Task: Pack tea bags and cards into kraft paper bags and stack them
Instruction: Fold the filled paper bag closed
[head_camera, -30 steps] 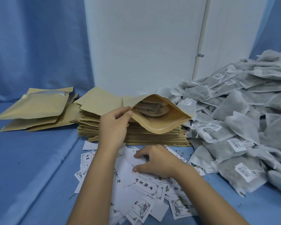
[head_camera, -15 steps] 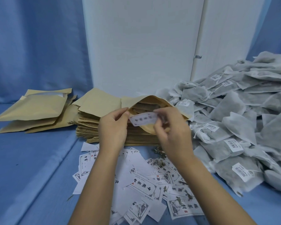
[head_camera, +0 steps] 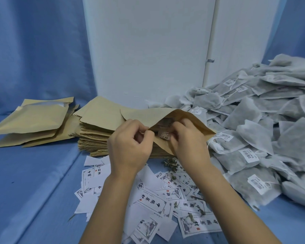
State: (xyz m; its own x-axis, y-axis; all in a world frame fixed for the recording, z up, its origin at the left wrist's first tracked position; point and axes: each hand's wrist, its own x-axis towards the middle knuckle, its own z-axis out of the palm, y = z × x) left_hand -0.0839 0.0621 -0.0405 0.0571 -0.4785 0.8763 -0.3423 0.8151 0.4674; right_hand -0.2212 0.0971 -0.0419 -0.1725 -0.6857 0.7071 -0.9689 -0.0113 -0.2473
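An open kraft paper bag (head_camera: 197,124) lies on top of a thick stack of flat kraft bags (head_camera: 95,138). My left hand (head_camera: 128,147) pinches the near edge of its mouth. My right hand (head_camera: 187,140) pinches a small printed card (head_camera: 164,135) that sits partly inside the mouth, where tea bags show dimly. Loose printed cards (head_camera: 153,201) are scattered on the blue surface under my forearms. A big heap of grey tea bags (head_camera: 257,138) with white labels fills the right side.
A low pile of kraft bags (head_camera: 30,120) lies at the left on the blue cloth. A white panel (head_camera: 148,50) stands behind the stacks, with blue curtain on both sides. Bits of dried herb (head_camera: 169,162) lie among the cards.
My right hand lifted a card off the scattered pile, carried it up and has pushed it into the bag's mouth. My left hand kept its hold on the bag's edge.
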